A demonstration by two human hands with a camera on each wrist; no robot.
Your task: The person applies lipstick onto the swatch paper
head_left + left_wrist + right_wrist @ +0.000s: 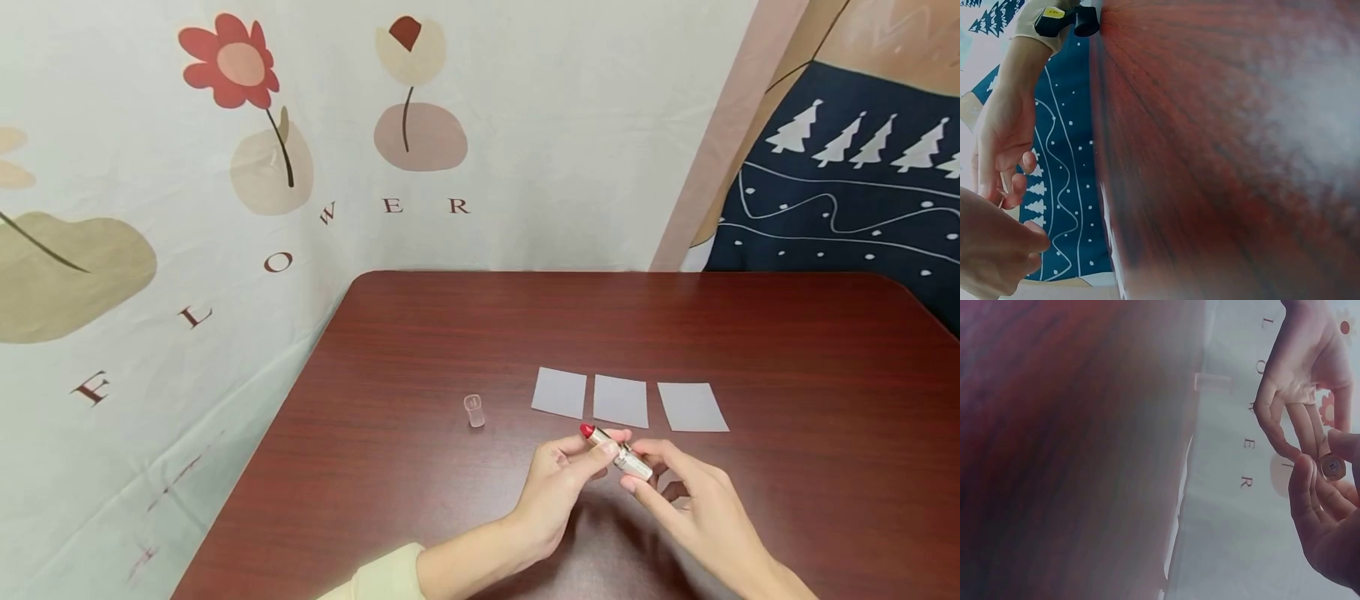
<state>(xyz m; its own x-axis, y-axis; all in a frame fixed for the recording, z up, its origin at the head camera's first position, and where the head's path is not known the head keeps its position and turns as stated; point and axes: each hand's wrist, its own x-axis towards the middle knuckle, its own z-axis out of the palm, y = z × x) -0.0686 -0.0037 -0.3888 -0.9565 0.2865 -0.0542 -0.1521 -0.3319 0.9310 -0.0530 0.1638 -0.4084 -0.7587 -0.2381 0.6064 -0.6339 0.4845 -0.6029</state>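
A lipstick [632, 465] with its red tip [587, 430] exposed is held tilted above the table, tip pointing up and left. My left hand [551, 496] pinches its upper case between thumb and fingers. At the lower end, the thumb and fingers of my right hand [701, 504] grip the base from both sides. The right wrist view shows the round bottom [1334, 467] of the lipstick by the right hand's fingertips. In the left wrist view, the lipstick is mostly hidden behind the left hand [997, 247].
A clear plastic cap [474, 411] stands on the dark red table [450, 333], left of the hands. Three white paper squares lie in a row beyond the hands: left [559, 392], middle [620, 402] and right [692, 407]. Printed cloth [540, 167] hangs behind the table.
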